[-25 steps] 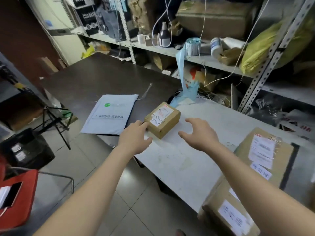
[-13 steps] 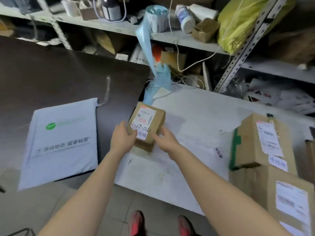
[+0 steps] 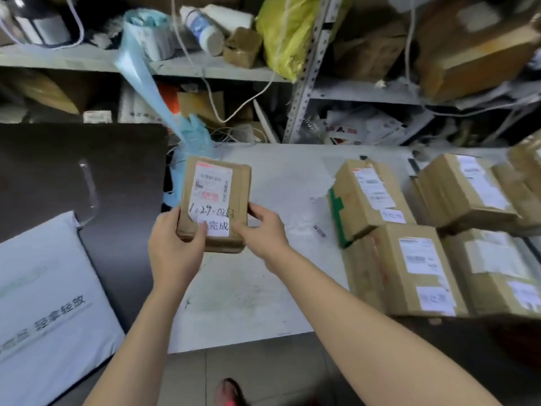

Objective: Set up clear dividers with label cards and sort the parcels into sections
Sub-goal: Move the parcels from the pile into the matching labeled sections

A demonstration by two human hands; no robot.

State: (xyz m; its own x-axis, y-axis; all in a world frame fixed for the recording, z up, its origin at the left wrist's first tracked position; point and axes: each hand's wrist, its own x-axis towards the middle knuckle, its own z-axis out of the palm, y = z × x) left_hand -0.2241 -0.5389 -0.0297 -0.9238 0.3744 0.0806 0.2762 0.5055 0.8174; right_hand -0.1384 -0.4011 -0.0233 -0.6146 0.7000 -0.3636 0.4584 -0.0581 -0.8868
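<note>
A small brown cardboard parcel with a white shipping label and handwritten numbers is held up above the white table. My left hand grips its lower left corner, thumb on the label. My right hand holds its lower right edge. A clear plastic divider lies flat on the dark table to the left. Several more labelled brown parcels are stacked on the right of the white table.
A pale grey padded mailer lies at the lower left. Metal shelving behind the tables is crowded with boxes, a yellow bag, bottles and cables. A blue plastic strip hangs from a roll on the shelf down to the table.
Both hands closed on the small parcel and lifted it off the white table, turning its label square to me. My view swung right and down, bringing the stacked parcels into sight.
</note>
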